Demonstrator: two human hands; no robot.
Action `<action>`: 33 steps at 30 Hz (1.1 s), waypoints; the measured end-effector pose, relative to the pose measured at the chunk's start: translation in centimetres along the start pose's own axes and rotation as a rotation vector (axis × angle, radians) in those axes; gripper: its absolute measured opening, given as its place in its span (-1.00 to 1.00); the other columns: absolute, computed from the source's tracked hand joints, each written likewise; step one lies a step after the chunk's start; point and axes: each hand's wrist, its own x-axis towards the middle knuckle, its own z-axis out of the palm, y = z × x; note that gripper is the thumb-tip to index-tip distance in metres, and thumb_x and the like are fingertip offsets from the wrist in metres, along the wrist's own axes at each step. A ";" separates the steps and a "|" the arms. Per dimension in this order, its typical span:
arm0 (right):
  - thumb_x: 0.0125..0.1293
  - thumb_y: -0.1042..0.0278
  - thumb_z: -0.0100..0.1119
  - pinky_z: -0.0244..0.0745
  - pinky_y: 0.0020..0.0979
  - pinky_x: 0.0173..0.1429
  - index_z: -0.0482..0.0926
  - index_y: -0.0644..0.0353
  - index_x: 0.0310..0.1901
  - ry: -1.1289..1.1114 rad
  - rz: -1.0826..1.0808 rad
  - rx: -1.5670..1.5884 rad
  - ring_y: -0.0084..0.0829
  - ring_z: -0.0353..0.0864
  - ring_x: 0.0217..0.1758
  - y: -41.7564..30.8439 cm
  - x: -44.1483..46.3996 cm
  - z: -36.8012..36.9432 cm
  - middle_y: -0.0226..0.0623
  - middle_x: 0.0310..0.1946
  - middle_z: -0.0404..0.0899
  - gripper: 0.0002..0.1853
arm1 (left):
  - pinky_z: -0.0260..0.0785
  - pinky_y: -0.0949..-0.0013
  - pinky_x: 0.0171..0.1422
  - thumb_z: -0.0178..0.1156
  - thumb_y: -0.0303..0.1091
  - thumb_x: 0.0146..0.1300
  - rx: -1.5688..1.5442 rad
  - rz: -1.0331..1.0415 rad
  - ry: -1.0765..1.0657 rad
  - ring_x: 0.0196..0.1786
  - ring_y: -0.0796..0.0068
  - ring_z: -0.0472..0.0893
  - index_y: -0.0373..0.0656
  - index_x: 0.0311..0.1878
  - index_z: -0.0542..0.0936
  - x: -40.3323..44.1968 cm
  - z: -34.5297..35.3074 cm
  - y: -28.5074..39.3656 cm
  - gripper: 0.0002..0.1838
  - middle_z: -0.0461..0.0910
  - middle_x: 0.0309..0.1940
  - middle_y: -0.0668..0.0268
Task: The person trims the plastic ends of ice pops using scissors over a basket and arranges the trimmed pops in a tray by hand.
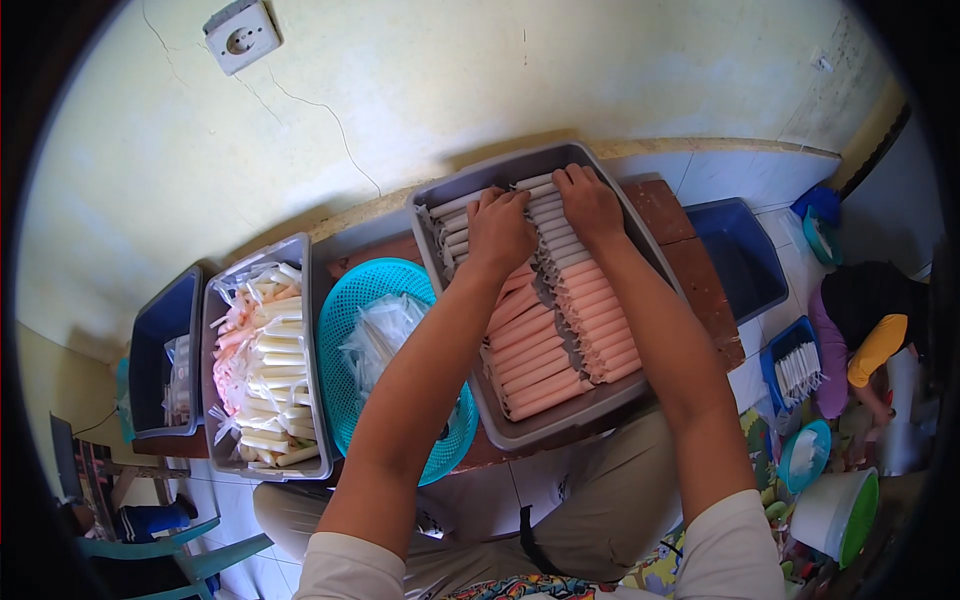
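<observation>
1. So the tubes are all in the big grey tray (545, 428), middle of the bench (660, 215): pink tubes (530, 370) near, pale grey tubes (560, 225) far, in two columns with twisted ends meeting mid-tray.
2. Left hand (502, 235) is on the far end of the left column, fingers bent over the grey ones. Can't tell if they're actually pinching any.
3. Right hand (592, 205) is at the far end of the right column, fingers curled down; again, grip or just pressing, can't tell.
4. My read: the step is squaring up the far rows. Next move calls for light, even pressure, since those wrappers look easy to crumple.
5. Just left of the tray, a turquoise basket (343, 310) holds clear plastic bags.
6. Further left, a grey crate holds jumbled cream tubes (280, 345).
</observation>
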 end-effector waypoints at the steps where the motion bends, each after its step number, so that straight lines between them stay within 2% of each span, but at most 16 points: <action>1: 0.41 0.40 0.15 0.76 -0.25 0.04 0.59 0.10 -0.10 -0.005 0.015 0.004 -0.23 0.74 0.03 -0.1 -0.1 0.2 -0.28 -0.13 0.65 -0.90 | 0.32 -0.03 0.46 0.34 -0.42 0.12 0.000 0.002 0.001 0.42 0.13 0.54 -0.11 0.27 0.74 0.0 0.0 0.0 -0.45 0.75 0.23 0.17; 7: 0.43 0.41 0.13 0.76 -0.22 0.04 0.60 0.15 -0.10 -0.037 0.065 0.017 -0.19 0.75 0.02 0.0 -0.3 0.7 -0.22 -0.13 0.65 -0.90 | 0.29 -0.02 0.47 0.37 -0.37 0.14 0.015 0.007 -0.007 0.43 0.08 0.50 -0.08 0.28 0.73 -0.1 -0.2 0.2 -0.45 0.67 0.24 0.24; 24: 0.47 0.43 0.07 0.74 -0.15 0.12 0.66 0.17 -0.06 -0.051 0.131 0.145 -0.12 0.77 0.08 -0.3 -0.4 0.1 -0.16 -0.06 0.71 -0.83 | 0.23 -0.02 0.48 0.36 -0.37 0.10 0.003 0.034 0.009 0.48 0.18 0.50 -0.11 0.31 0.70 -0.6 -0.2 0.2 -0.39 0.69 0.31 0.20; 33: 0.48 0.44 0.02 0.70 -0.07 0.21 0.71 0.22 -0.04 -0.124 0.317 0.285 -0.01 0.75 0.13 -1.3 0.0 -1.4 -0.06 -0.02 0.71 -0.76 | 0.21 -0.04 0.50 0.37 -0.33 0.11 0.031 0.007 -0.040 0.52 0.18 0.48 -0.10 0.32 0.71 -0.9 -0.6 0.4 -0.39 0.69 0.38 0.28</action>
